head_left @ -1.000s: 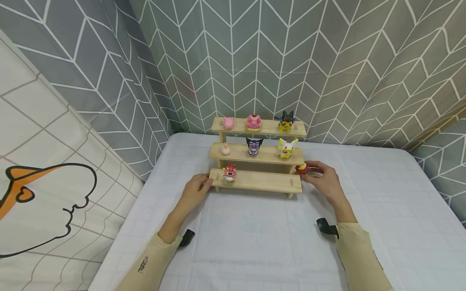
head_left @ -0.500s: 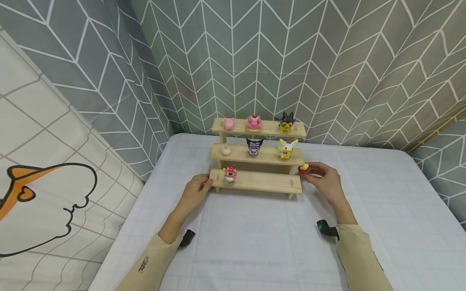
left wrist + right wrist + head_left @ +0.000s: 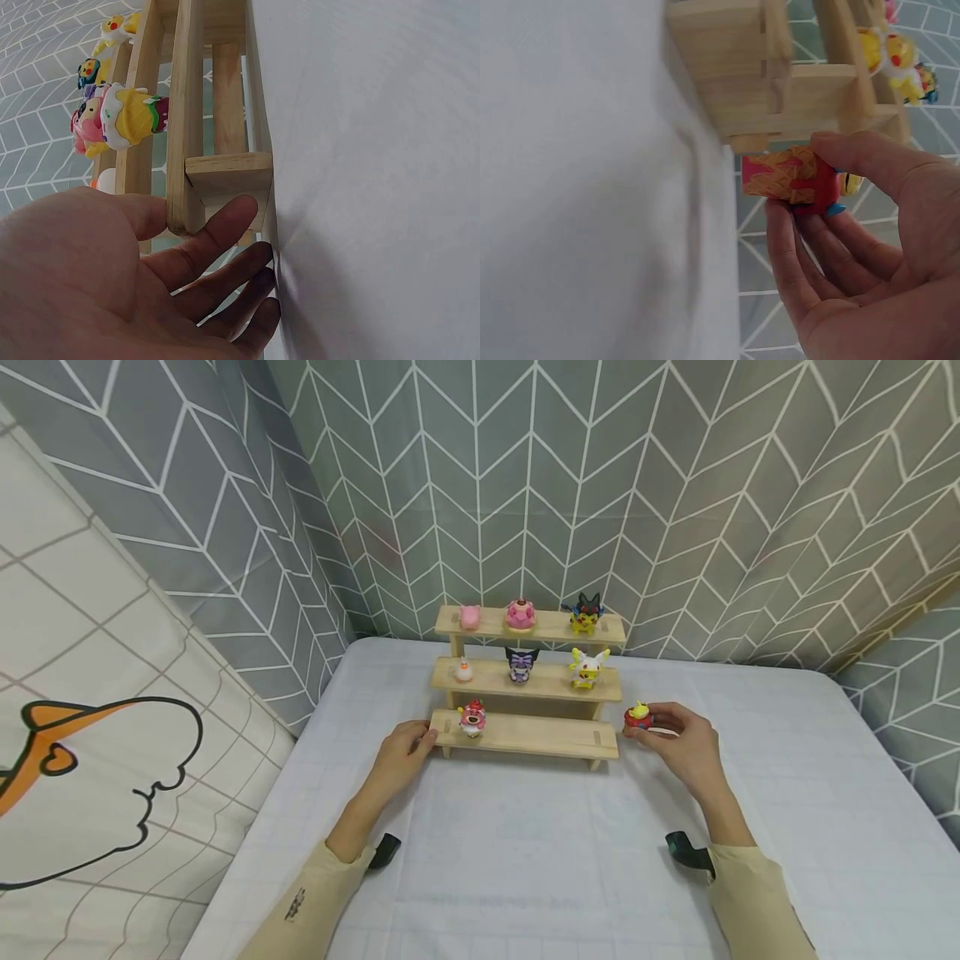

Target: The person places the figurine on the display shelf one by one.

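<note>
A three-tier wooden display stand (image 3: 525, 739) stands on the white cloth. With thumb and index finger, my left hand (image 3: 403, 758) pinches the left end of its lowest shelf; the left wrist view shows the index finger beneath the board (image 3: 177, 150). My right hand (image 3: 686, 747) holds a small figurine (image 3: 638, 717), red and yellow on top, just off the stand's right side. In the right wrist view this figurine (image 3: 795, 176) has a waffle-cone base, gripped between thumb and fingers. A pink bear figurine (image 3: 472, 719) stands at the left of the lowest shelf.
On the middle shelf are a white duck (image 3: 464, 671), a black-and-purple figurine (image 3: 521, 667) and a white-and-yellow one (image 3: 587, 670). The top shelf bears a pink pig (image 3: 470, 617), a pink round figurine (image 3: 521, 616) and a black-eared yellow one (image 3: 586, 613). Patterned curtain (image 3: 480, 485) hangs behind.
My right hand has moved right and slightly toward me with the figurine, from beside the stand's edge to a small gap away. The left hand stays at the shelf end.
</note>
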A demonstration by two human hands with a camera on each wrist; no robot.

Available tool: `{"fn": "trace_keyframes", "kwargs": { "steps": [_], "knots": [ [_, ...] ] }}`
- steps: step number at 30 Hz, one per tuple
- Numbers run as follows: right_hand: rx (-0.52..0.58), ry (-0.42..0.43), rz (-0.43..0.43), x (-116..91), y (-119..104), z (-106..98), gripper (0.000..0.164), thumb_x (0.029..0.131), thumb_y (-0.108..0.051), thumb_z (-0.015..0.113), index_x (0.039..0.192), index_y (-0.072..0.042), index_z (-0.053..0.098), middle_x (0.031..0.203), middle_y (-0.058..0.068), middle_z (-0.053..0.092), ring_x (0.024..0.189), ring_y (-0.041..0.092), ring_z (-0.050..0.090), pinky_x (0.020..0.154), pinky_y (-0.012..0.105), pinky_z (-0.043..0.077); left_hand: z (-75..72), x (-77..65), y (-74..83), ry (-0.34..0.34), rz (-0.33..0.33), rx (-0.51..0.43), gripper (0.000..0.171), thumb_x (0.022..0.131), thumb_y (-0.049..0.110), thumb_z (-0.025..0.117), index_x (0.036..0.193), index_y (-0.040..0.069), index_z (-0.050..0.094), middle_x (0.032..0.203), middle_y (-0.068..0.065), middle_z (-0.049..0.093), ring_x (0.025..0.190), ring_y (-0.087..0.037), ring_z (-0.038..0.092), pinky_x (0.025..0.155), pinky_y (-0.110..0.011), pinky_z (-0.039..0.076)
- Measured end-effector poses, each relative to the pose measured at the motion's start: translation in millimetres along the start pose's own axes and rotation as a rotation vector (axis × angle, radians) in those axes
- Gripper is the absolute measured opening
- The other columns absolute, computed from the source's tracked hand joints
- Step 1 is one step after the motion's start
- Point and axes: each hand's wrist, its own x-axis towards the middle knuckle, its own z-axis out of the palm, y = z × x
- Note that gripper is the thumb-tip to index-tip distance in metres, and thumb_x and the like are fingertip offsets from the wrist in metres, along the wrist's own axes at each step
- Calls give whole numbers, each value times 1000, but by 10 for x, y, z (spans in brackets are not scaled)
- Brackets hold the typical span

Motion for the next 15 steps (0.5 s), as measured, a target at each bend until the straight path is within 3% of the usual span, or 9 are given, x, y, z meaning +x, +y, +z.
{"fn": "trace_keyframes", "kwargs": {
  "steps": [8,15],
  "knots": [
    [-36,-6,-8,-109,-211,-94,48,89,-16,87,128,2,66,121,24,73,90,-14,63,78,5,54,-6,-18,24,7,10,-5,36,110,22,55,121,-9,71,141,-25,64,142,-41,52,121,-57,37],
    [-68,-42,-34,-162,-397,-37,47,88,-14,87,127,2,66,120,23,73,103,23,74,78,6,54,-13,-22,28,6,11,-2,36,110,22,56,122,-9,70,141,-25,64,142,-41,52,121,-57,37]
  ]
}}
